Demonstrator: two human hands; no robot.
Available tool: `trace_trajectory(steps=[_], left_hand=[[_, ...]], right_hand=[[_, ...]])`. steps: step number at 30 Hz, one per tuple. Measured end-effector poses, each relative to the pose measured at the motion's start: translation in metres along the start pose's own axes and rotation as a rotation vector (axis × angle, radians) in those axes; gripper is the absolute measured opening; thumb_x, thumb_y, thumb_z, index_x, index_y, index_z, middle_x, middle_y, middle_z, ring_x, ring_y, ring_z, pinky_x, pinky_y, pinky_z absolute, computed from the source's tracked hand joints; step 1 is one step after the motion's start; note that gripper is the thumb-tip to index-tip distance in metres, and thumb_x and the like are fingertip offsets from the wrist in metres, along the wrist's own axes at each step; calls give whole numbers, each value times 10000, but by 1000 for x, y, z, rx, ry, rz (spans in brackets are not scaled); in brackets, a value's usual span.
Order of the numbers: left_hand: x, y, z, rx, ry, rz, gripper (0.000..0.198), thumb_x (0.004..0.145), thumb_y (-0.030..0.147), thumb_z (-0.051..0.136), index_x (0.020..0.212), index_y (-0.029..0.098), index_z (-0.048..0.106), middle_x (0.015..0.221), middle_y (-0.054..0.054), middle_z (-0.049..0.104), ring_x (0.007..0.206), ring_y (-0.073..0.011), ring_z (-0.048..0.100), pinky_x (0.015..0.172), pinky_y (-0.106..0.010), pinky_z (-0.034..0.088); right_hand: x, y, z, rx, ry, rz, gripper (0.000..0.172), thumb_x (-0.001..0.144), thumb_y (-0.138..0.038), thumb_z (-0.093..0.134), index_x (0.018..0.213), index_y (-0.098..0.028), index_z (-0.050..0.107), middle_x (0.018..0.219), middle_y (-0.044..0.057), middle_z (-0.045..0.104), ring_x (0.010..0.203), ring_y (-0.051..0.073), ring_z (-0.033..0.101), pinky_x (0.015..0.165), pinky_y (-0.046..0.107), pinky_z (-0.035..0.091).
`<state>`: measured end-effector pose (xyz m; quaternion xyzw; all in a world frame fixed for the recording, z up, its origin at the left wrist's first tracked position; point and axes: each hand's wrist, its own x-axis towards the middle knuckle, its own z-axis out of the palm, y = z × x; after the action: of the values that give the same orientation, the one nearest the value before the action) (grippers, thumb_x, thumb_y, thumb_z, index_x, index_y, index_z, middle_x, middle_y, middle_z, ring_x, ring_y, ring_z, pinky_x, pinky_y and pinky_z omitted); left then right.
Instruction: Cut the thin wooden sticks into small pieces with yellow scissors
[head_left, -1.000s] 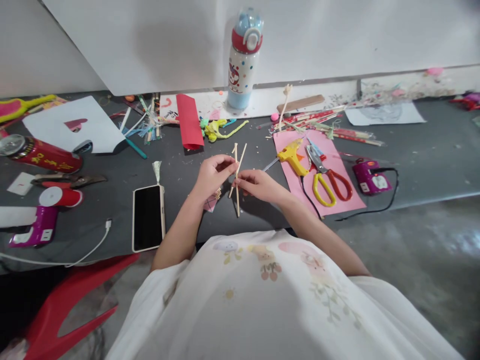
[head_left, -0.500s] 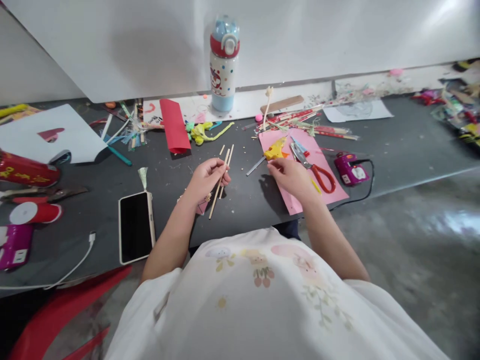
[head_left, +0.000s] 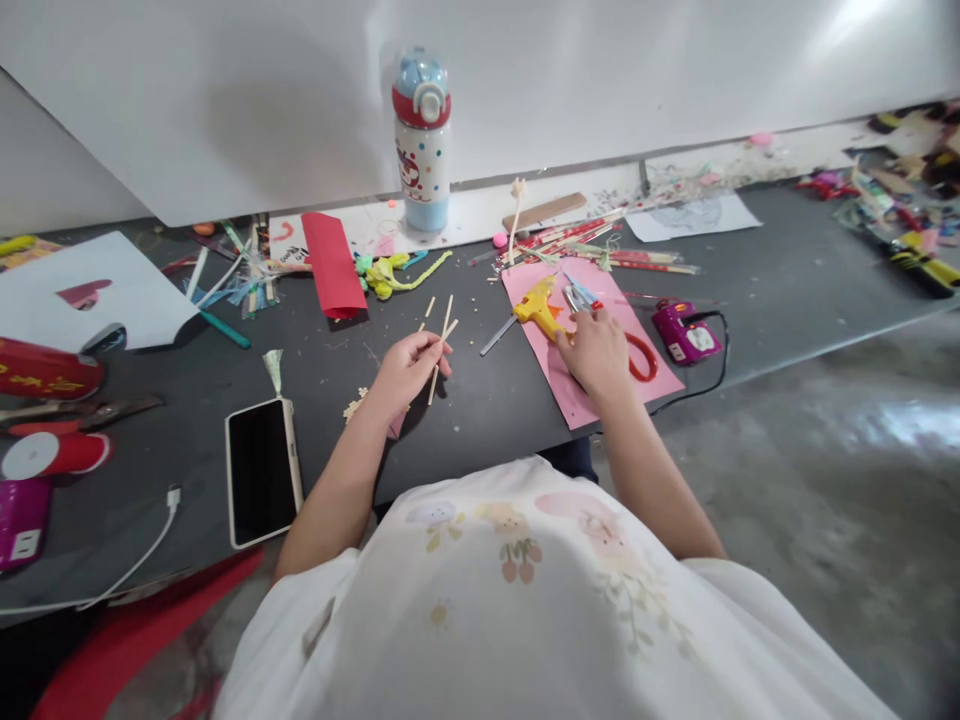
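Observation:
My left hand (head_left: 411, 372) is closed on thin wooden sticks (head_left: 445, 330), which cross between its thumb and fingers. Beneath that wrist lie a small pink piece (head_left: 397, 424) and a cluster of cut stick bits (head_left: 354, 405), partly covered. My right hand (head_left: 600, 358) is lowered over red-handled scissors (head_left: 643, 358) on a sheet of pink paper (head_left: 574, 405). Its thumb and fingers are apart, and it hides the middle of the scissors; whether it touches them is unclear. Just left of it rests a yellow glue gun (head_left: 538, 306) with a glue stick (head_left: 498, 336) near it.
A water bottle (head_left: 422, 150) stands at the back beside folded red paper (head_left: 334, 265). A phone (head_left: 262, 473) and a red ribbon spool (head_left: 56, 454) lie on the left. At right, a purple power socket (head_left: 686, 335) has a black cord plugged in. Wrapped sticks (head_left: 570, 240) lie behind the pink paper.
My right hand has moved from beside the glue gun onto the scissors, leaving the glue gun uncovered. The sticks in my left hand have shifted into a cross. The view has turned slightly right.

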<state>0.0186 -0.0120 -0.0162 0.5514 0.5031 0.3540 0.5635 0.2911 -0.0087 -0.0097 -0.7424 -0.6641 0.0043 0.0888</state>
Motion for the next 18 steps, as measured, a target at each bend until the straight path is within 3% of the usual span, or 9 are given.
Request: trace_trajectory(steps=[10,18], left_hand=[[-1,0,3,68,-30,2,262,819,428,498,848,183,587,632,4,609,427,-45,406,396,-169,285],[-2,2,4,97,-63,-2,265,841,421,471,861,178,575,656,8,604,455,-42,399,420,-163,265]], right_hand=[[-3,-8,5,42,-117,-65,338,840,-400,454,917,-114,619,931,178,603,897,293,556,800,393,392],[-1,5,5,142,-26,-37,415,870,-445,396,1016,-122,613,969,168,620,917,272,556,825,381,398]])
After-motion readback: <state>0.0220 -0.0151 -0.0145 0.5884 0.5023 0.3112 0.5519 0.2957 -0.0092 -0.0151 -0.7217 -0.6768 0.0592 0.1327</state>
